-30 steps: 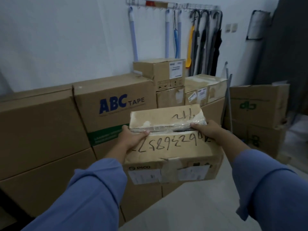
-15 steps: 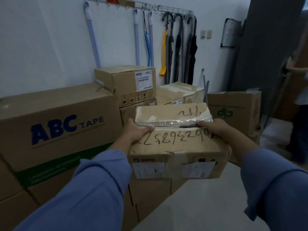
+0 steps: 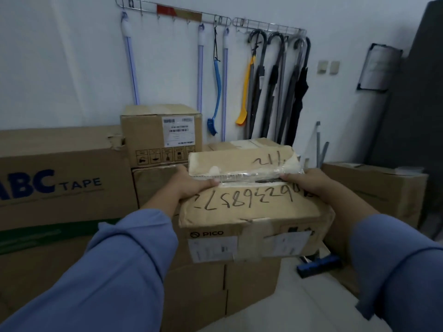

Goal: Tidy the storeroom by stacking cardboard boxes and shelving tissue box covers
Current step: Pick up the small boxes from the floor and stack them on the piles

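Since the earlier frame the PICO box has been carried nearer to the stacked cartons by the wall, and the ABC TAPE carton is now cut off at the left edge; the grip has not been changed. The box is held in mid-air at chest height, clamped between both hands; the left hand is set on its left upper edge and the right hand on its right upper edge, each thumb laid across the top just under a raised, tape-covered flap; the remaining fingers are hidden behind the sides. Handwritten digits are seen across the lid, and white labels on the near face. Behind the left hand a smaller labelled carton is stacked on another; below the held box a larger carton stands on the floor; a further carton lies to the right. On the wall rail dark umbrellas, a blue brush and a yellow tool are hung.
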